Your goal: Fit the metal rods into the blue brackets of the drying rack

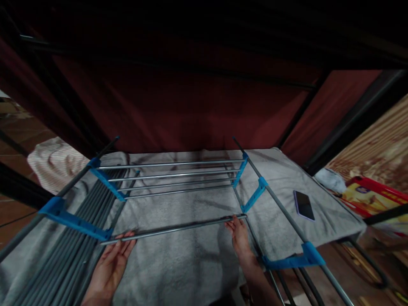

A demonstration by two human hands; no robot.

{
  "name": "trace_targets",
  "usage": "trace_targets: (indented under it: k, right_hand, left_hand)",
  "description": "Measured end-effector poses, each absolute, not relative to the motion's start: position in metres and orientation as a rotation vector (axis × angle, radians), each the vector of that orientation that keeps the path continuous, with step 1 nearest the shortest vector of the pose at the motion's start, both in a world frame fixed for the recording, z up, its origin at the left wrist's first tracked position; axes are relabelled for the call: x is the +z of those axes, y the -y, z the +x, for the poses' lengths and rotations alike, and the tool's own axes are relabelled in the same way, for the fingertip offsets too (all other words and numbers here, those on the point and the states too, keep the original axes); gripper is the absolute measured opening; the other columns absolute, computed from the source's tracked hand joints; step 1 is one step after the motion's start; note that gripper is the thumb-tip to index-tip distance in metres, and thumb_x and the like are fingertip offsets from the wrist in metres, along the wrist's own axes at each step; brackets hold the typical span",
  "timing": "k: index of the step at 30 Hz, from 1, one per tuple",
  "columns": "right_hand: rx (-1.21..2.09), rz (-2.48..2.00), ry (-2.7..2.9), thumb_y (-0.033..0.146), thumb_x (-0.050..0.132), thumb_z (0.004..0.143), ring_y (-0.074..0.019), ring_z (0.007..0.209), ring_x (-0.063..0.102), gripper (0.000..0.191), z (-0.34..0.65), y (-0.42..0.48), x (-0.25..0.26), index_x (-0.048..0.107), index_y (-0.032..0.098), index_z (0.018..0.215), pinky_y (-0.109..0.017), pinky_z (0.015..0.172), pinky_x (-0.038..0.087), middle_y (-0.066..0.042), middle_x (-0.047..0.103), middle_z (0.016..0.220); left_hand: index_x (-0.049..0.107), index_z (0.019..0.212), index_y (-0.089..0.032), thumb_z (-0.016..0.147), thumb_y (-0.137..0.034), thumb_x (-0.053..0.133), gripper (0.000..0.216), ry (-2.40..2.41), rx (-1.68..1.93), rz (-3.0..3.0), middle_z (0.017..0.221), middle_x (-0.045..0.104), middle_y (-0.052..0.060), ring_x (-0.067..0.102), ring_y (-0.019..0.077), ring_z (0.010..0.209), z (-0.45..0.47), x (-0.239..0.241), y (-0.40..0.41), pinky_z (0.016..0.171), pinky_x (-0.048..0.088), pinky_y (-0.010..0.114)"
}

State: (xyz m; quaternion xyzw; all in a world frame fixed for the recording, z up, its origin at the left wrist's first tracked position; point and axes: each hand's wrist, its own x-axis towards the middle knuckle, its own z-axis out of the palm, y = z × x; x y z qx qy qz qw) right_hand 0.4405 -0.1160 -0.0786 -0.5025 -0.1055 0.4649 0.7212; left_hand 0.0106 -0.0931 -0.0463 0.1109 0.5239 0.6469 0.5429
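A grey metal rod lies crosswise between two blue plastic connectors of a rack frame. My left hand is palm up with its fingers spread, its fingertips under the rod's left end. My right hand reaches forward, its fingertips pinching the rod near its right end. Further back, several rods sit fixed between two other blue connectors.
The frame rests on a grey cloth in front of a dark red fabric wall. A bundle of loose grey rods lies at left. A phone lies on the cloth at right, with a red package beyond.
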Motion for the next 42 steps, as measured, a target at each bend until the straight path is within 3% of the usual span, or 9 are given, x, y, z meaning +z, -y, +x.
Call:
trace_targets:
  k: [7, 12, 20, 30, 42]
  right_hand:
    - [1.033, -1.053, 0.171, 0.049, 0.100, 0.058, -0.0167, 0.065, 0.070, 0.047, 0.437, 0.113, -0.074, 0.061, 0.030, 0.076, -0.031, 0.066, 0.067, 0.005, 0.071, 0.070]
    - [1.048, -1.012, 0.146, 0.042, 0.098, 0.063, -0.0189, 0.066, 0.072, 0.040, 0.438, 0.113, -0.070, 0.063, 0.030, 0.077, -0.033, 0.063, 0.067, 0.002, 0.073, 0.075]
    - [1.041, -1.100, 0.114, 0.047, 0.098, 0.066, -0.0188, 0.069, 0.069, 0.044, 0.435, 0.111, -0.064, 0.060, 0.029, 0.078, -0.035, 0.065, 0.067, 0.003, 0.069, 0.071]
    - [1.058, -1.055, 0.142, 0.058, 0.101, 0.055, -0.0166, 0.069, 0.071, 0.058, 0.440, 0.107, -0.081, 0.058, 0.029, 0.081, -0.031, 0.067, 0.067, 0.005, 0.073, 0.072]
    - [1.051, -0.999, 0.240, 0.054, 0.101, 0.059, -0.0163, 0.069, 0.071, 0.053, 0.446, 0.109, -0.083, 0.058, 0.030, 0.079, -0.029, 0.065, 0.067, 0.005, 0.070, 0.069]
  left_hand:
    - [0.079, 0.085, -0.023, 0.078, -0.016, 0.080, 0.010, -1.242, 1.530, 0.293, 0.099, 0.082, 0.003, 0.077, 0.0209, 0.110, 0.008, -0.044, 0.091, 0.126, 0.047, 0.045]
    - [0.078, 0.083, -0.023, 0.076, -0.018, 0.080, 0.008, -1.273, 1.521, 0.317, 0.099, 0.082, 0.004, 0.078, 0.0226, 0.108, 0.008, -0.044, 0.089, 0.127, 0.046, 0.048]
    - [0.077, 0.082, -0.023, 0.073, -0.019, 0.084, 0.013, -1.250, 1.527, 0.358, 0.096, 0.082, 0.003, 0.078, 0.0232, 0.107, 0.006, -0.046, 0.088, 0.127, 0.045, 0.049]
    - [0.077, 0.083, -0.022, 0.084, -0.015, 0.075, 0.007, -1.237, 1.560, 0.361, 0.095, 0.081, 0.003, 0.076, 0.0196, 0.106, 0.009, -0.048, 0.086, 0.127, 0.046, 0.047]
    - [0.074, 0.081, -0.018, 0.087, -0.004, 0.068, 0.017, -1.154, 1.609, 0.360, 0.091, 0.080, 0.005, 0.077, 0.0196, 0.105, 0.015, -0.049, 0.086, 0.115, 0.058, 0.044]
